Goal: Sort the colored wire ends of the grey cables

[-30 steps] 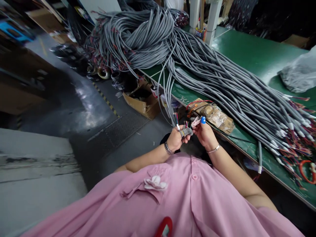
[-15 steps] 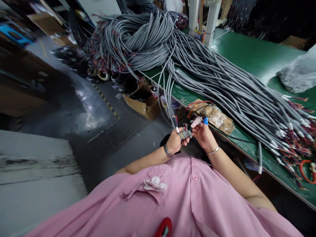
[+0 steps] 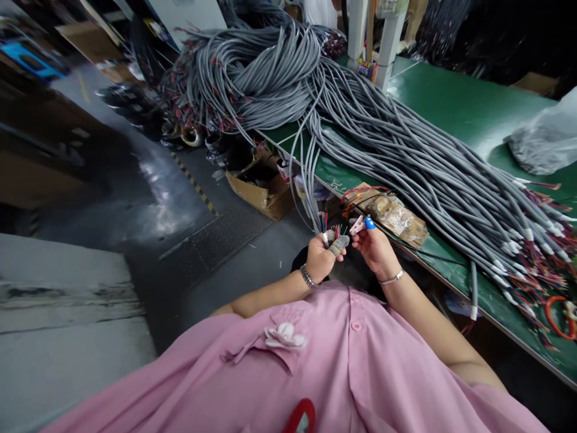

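My left hand [image 3: 323,258], with a grey cover on its thumb, is closed round the ends of several grey cables [image 3: 308,180]. Thin coloured wires [image 3: 337,230] fan out above its fingers. Just to the right, my right hand [image 3: 373,246] pinches a small pale pink clip [image 3: 357,225]; a blue cover wraps one fingertip. The clip is close to the wire tips, and whether they touch is too small to tell. From my left hand the cables run up to a large grey cable bundle [image 3: 360,114] on the green table [image 3: 437,102].
A taped cardboard piece [image 3: 396,219] lies at the table's near edge. An orange ring-shaped handle [image 3: 559,316] is at the right, near a plastic bag [image 3: 545,141]. An open carton [image 3: 256,192] stands on the floor. Red handles [image 3: 301,416] show against the pink shirt.
My right hand has turned a little, and the pink clip now shows side-on with its two arms visible. My left thumb has tilted upward, and the coloured wires spread more openly.
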### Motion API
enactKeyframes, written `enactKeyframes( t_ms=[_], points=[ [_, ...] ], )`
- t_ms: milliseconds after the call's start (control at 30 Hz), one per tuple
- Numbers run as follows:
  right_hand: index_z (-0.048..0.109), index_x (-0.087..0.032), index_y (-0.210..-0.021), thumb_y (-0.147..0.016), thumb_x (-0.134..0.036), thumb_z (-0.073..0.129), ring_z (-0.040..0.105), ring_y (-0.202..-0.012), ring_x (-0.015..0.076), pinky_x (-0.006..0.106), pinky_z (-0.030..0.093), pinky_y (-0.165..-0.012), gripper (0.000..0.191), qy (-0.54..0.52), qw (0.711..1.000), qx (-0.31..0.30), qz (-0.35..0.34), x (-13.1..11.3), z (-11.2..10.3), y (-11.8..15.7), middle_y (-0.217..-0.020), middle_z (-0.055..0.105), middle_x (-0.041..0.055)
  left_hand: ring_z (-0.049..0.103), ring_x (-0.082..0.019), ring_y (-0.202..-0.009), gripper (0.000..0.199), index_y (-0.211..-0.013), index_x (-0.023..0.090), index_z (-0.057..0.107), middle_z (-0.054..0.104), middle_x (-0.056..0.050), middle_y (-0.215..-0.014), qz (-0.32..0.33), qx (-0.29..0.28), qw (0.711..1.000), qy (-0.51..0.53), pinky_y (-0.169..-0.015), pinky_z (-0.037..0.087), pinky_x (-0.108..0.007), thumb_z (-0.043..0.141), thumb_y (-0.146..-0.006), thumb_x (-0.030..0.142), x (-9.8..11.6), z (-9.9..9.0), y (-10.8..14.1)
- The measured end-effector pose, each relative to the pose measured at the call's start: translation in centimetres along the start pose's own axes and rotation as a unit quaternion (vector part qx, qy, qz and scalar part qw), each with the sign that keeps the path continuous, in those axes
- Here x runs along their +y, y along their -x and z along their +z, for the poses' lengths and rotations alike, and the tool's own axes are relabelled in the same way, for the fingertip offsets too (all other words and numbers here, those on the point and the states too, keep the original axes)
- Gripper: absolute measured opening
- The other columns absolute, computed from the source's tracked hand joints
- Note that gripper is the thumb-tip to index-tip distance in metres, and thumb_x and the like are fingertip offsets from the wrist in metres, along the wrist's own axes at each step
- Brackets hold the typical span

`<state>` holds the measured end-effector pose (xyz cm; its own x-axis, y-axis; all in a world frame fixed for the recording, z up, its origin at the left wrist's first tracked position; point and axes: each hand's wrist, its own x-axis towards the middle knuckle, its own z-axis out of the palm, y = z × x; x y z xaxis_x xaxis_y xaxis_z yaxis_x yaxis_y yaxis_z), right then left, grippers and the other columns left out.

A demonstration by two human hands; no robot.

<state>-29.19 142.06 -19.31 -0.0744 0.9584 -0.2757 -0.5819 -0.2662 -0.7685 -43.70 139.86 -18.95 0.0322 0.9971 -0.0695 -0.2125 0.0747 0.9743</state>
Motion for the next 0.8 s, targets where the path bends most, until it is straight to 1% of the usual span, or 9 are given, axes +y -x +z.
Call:
enactKeyframes(
  t_ms=[100,200,367,433,567,700,800],
  points=[
    [0.066,-0.020,-0.079,-0.072,-0.063,0.068,0.056,-0.061,0.0095,0.022,0.048,-0.055,0.044,-0.016,1.000,0.002,0.008,0.2,0.0,-0.3,-0.074,0.066,-0.0001,0.052,-0.006,-0.040,0.037,-0.066,0.014,0.059,0.060,0.001,-0.055,0.014,0.014,0.999,-0.029,-0.039,0.039,-0.017,0.073,-0.073,0.047,-0.1,0.0,-0.3],
    [0.067,-0.021,-0.081,-0.072,-0.061,0.070,0.059,-0.064,0.0098,0.022,0.049,-0.058,0.041,-0.038,0.999,-0.003,0.014,0.4,0.0,-0.6,-0.077,0.068,-0.0006,0.052,-0.006,-0.040,0.038,-0.065,0.014,0.058,0.060,0.000,-0.055,0.015,0.019,0.999,-0.039,-0.039,0.039,-0.017,0.073,-0.073,0.048,-0.5,-0.1,-0.5],
    [0.069,-0.020,-0.082,-0.074,-0.055,0.072,0.061,-0.068,0.0102,0.020,0.050,-0.059,0.035,-0.065,0.997,0.051,0.001,0.5,0.4,-1.1,-0.077,0.070,-0.0002,0.050,-0.006,-0.039,0.037,-0.069,0.014,0.057,0.060,0.001,-0.055,0.010,0.011,0.998,-0.058,-0.038,0.039,-0.018,0.072,-0.074,0.048,-1.3,-0.2,-0.6],
    [0.069,-0.019,-0.080,-0.074,-0.054,0.073,0.062,-0.069,0.0102,0.020,0.050,-0.059,0.036,-0.072,0.996,0.059,-0.003,0.6,0.5,-1.1,-0.077,0.070,0.0007,0.050,-0.006,-0.039,0.037,-0.069,0.014,0.057,0.060,0.001,-0.055,0.005,0.010,0.998,-0.063,-0.038,0.039,-0.018,0.072,-0.074,0.047,-1.6,-0.3,-0.7],
    [0.069,-0.020,-0.084,-0.075,-0.055,0.071,0.061,-0.068,0.0104,0.021,0.051,-0.060,0.037,-0.077,0.996,0.046,0.003,1.0,0.3,-1.1,-0.080,0.071,0.0010,0.050,-0.007,-0.039,0.035,-0.071,0.014,0.058,0.060,0.000,-0.055,-0.001,0.006,0.998,-0.070,-0.038,0.039,-0.018,0.071,-0.075,0.046,-1.6,-0.3,-0.6],
    [0.066,-0.021,-0.082,-0.076,-0.065,0.063,0.061,-0.066,0.0114,0.023,0.052,-0.060,0.045,-0.098,0.995,0.014,0.031,1.2,-0.4,-0.9,-0.080,0.070,0.0010,0.050,-0.007,-0.039,0.036,-0.071,0.013,0.059,0.060,0.000,-0.055,-0.004,-0.004,0.997,-0.071,-0.038,0.039,-0.018,0.070,-0.075,0.047,-1.1,-0.4,-0.3],
    [0.065,-0.021,-0.082,-0.077,-0.069,0.058,0.061,-0.066,0.0117,0.024,0.053,-0.060,0.049,-0.107,0.993,0.005,0.050,1.2,-0.9,-0.7,-0.078,0.069,0.0011,0.050,-0.007,-0.039,0.037,-0.072,0.013,0.060,0.060,0.000,-0.055,-0.013,-0.004,0.998,-0.066,-0.038,0.038,-0.018,0.070,-0.075,0.049,-1.2,-0.8,0.0]
  ],
)
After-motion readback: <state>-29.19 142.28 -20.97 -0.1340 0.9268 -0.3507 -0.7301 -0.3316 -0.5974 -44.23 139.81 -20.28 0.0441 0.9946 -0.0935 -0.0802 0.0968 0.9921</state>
